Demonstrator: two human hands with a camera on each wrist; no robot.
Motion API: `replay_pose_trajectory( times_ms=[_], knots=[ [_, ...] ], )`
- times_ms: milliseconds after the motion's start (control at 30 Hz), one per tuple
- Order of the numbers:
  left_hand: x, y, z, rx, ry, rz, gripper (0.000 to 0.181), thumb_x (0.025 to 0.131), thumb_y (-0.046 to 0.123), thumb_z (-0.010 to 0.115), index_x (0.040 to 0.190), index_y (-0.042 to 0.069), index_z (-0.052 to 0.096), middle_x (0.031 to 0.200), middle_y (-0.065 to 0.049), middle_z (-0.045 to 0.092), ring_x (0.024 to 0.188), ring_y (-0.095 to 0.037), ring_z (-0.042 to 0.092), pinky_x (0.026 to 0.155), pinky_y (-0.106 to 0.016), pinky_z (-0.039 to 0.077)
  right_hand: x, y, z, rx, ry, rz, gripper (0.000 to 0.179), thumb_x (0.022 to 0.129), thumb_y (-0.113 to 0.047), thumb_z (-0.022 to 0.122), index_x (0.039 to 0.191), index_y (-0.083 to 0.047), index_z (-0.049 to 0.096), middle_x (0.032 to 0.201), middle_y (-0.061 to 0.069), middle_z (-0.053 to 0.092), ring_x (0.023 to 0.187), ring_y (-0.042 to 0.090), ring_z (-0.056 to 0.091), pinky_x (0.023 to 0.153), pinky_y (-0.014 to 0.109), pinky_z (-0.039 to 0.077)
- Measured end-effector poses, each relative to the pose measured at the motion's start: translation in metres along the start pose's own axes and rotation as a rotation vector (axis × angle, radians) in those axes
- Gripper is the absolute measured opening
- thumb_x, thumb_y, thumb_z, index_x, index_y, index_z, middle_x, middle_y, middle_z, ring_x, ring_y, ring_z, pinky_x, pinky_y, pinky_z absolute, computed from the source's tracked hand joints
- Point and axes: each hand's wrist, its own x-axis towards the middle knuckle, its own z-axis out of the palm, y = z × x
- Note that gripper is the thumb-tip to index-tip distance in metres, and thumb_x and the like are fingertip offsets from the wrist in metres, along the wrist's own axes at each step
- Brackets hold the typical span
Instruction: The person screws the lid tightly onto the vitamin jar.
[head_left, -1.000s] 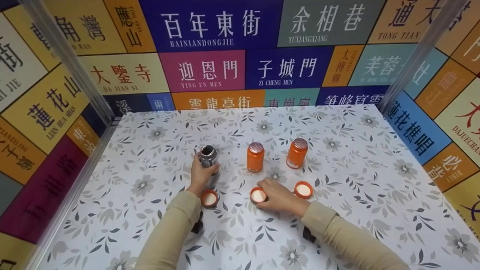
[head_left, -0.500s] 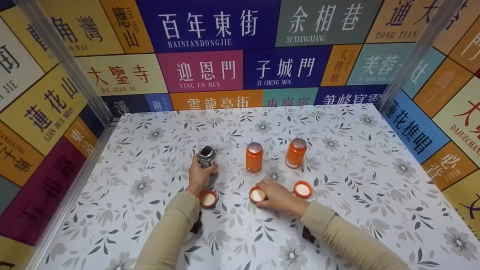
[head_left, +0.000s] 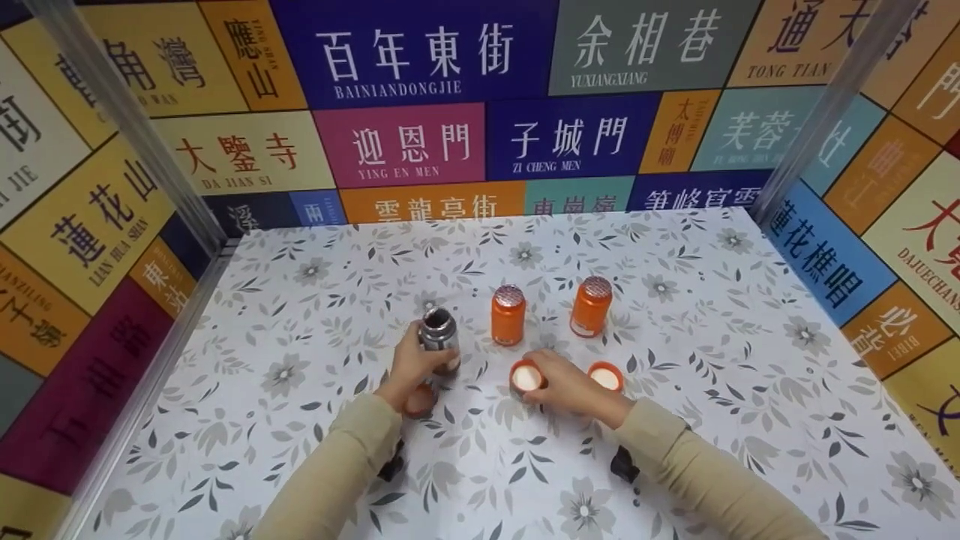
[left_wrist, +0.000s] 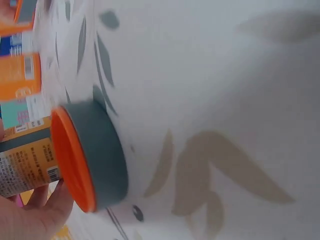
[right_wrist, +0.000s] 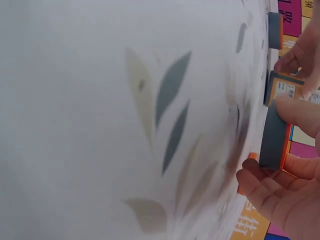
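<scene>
My left hand [head_left: 415,366] grips a jar [head_left: 439,334] with a dark open mouth and a silvery rim. Its printed label [left_wrist: 31,161] shows in the left wrist view. Beneath that hand's wrist, a lid [head_left: 418,401], grey outside and orange inside, lies on the table. My right hand [head_left: 571,384] pinches another such lid [head_left: 527,377], its pale inner face up; the right wrist view shows fingers and thumb on its grey wall [right_wrist: 273,137]. A third lid [head_left: 605,377] lies just beyond the right hand, partly hidden by it.
Two upright orange jars with shiny foil tops stand behind the hands: a middle jar [head_left: 508,316] and a right jar [head_left: 591,307]. A flower-patterned cloth [head_left: 675,345] covers the table. Panels with large lettering [head_left: 420,142] rise along the back and sides.
My left hand has carried the jar right and a little nearer me, still gripping it. My right hand has shifted slightly right and away with its lid. The orange jars stay put.
</scene>
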Motion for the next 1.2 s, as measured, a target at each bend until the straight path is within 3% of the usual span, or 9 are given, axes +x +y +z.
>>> replay_pose_trajectory(
  times_ms=[167, 400, 667, 900, 1067, 1200],
  knots=[
    [-0.015, 0.012, 0.012, -0.038, -0.077, -0.015, 0.067, 0.068, 0.007, 0.075, 0.127, 0.002, 0.043, 0.123, -0.018, 0.054, 0.114, -0.031, 0.05, 0.099, -0.043, 0.038, -0.001, 0.0, -0.01, 0.038, 0.073, -0.021, 0.053, 0.076, -0.017, 0.071, 0.121, 0.004, 0.05, 0.12, 0.018, 0.051, 0.108, 0.031, 0.05, 0.094, 0.046, 0.04],
    [-0.037, 0.019, 0.032, 0.057, -0.157, 0.047, 0.069, 0.067, 0.012, 0.078, 0.127, 0.001, 0.045, 0.122, -0.018, 0.055, 0.113, -0.031, 0.051, 0.098, -0.043, 0.039, 0.0, -0.005, -0.023, 0.08, 0.181, -0.096, 0.049, 0.073, -0.015, 0.072, 0.115, 0.004, 0.054, 0.109, 0.016, 0.055, 0.098, 0.027, 0.054, 0.087, 0.043, 0.044],
    [-0.053, 0.017, 0.054, 0.03, -0.189, 0.129, 0.068, 0.067, 0.011, 0.078, 0.126, 0.003, 0.046, 0.123, -0.016, 0.055, 0.113, -0.029, 0.051, 0.097, -0.043, 0.039, -0.007, -0.016, -0.041, 0.102, 0.13, -0.108, 0.044, 0.073, -0.013, 0.071, 0.114, -0.006, 0.056, 0.111, 0.009, 0.055, 0.101, 0.024, 0.051, 0.088, 0.042, 0.043],
    [-0.057, 0.013, 0.063, 0.056, -0.174, 0.234, 0.064, 0.065, 0.014, 0.08, 0.121, 0.004, 0.049, 0.118, -0.014, 0.059, 0.109, -0.026, 0.054, 0.096, -0.042, 0.039, -0.011, -0.019, -0.048, -0.069, 0.123, -0.18, 0.053, 0.073, -0.013, 0.07, 0.121, 0.002, 0.052, 0.12, 0.015, 0.052, 0.111, 0.03, 0.048, 0.096, 0.047, 0.038],
    [-0.055, 0.009, 0.062, 0.028, -0.209, 0.224, 0.066, 0.067, 0.016, 0.08, 0.123, 0.005, 0.047, 0.117, -0.015, 0.058, 0.104, -0.025, 0.055, 0.091, -0.04, 0.043, -0.014, -0.023, -0.052, -0.127, 0.107, -0.212, 0.055, 0.074, -0.014, 0.069, 0.122, 0.003, 0.051, 0.121, 0.015, 0.051, 0.112, 0.03, 0.047, 0.097, 0.046, 0.037],
    [-0.051, 0.006, 0.062, -0.043, -0.28, 0.143, 0.067, 0.068, 0.015, 0.079, 0.126, 0.009, 0.046, 0.12, -0.013, 0.055, 0.1, -0.023, 0.055, 0.089, -0.039, 0.044, -0.017, -0.027, -0.056, -0.23, 0.113, -0.262, 0.054, 0.073, -0.014, 0.069, 0.122, 0.002, 0.051, 0.12, 0.014, 0.052, 0.111, 0.029, 0.048, 0.096, 0.045, 0.038]
  ],
)
